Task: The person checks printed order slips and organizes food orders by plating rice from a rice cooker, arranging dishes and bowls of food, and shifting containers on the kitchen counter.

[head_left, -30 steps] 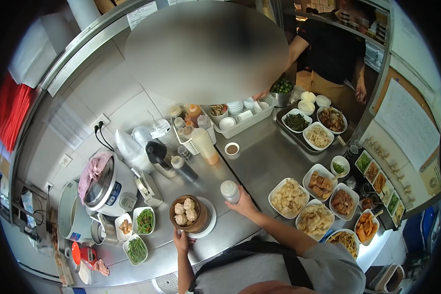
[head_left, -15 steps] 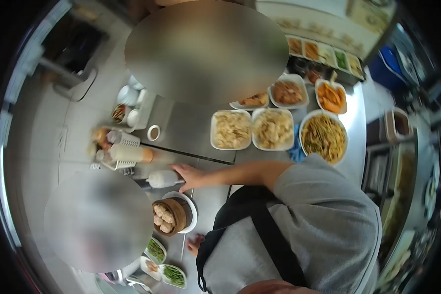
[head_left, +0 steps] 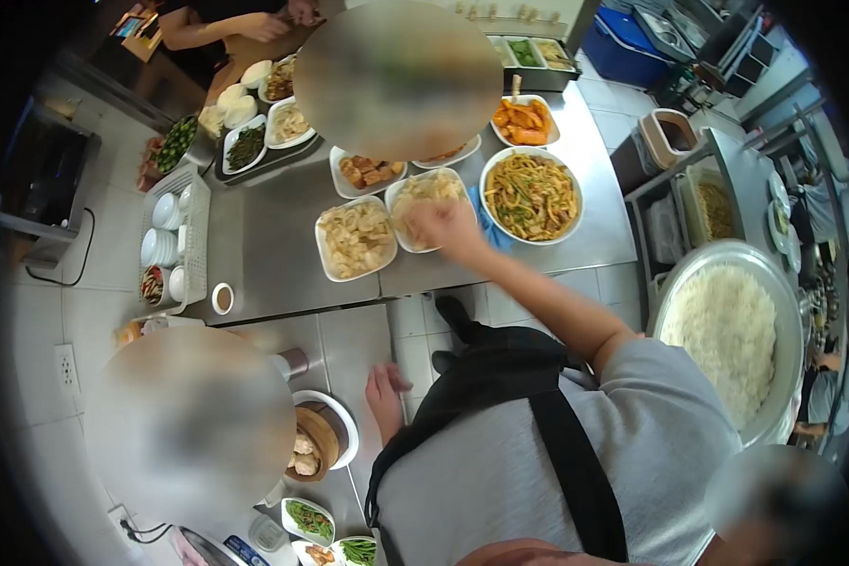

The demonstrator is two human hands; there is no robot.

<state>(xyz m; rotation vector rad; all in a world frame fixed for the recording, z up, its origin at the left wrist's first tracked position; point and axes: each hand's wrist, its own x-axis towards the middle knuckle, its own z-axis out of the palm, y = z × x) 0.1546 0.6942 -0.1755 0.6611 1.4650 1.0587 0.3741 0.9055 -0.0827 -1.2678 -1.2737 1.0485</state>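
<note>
My right hand (head_left: 441, 226), blurred by motion, is over a white dish (head_left: 431, 247) of pale, lumpy food; its fingers point down and are too smeared to show a hold. A second white dish (head_left: 332, 264) of similar food stands beside it. On the other side is a round bowl of noodles (head_left: 531, 196) with greens. My left hand (head_left: 385, 391) holds nothing, its fingers stretched out at the edge of the steel counter. Near it, a bamboo steamer (head_left: 324, 443) with dumplings rests on a white plate (head_left: 349, 429), partly hidden by a blurred patch.
Orange food fills a dish (head_left: 524, 123) farther back. A basket (head_left: 193, 250) of white bowls and a small sauce cup (head_left: 222, 299) stand left. Vegetable dishes (head_left: 307, 519) lie near the bottom. A large basin (head_left: 788, 349) of white food stands right. Another person's hands (head_left: 264, 26) appear at the top.
My right hand has left the squeeze bottle and moved over to the dish of pale food. My left hand shows more fully, fingers out. The view has shifted, bringing the large basin into sight.
</note>
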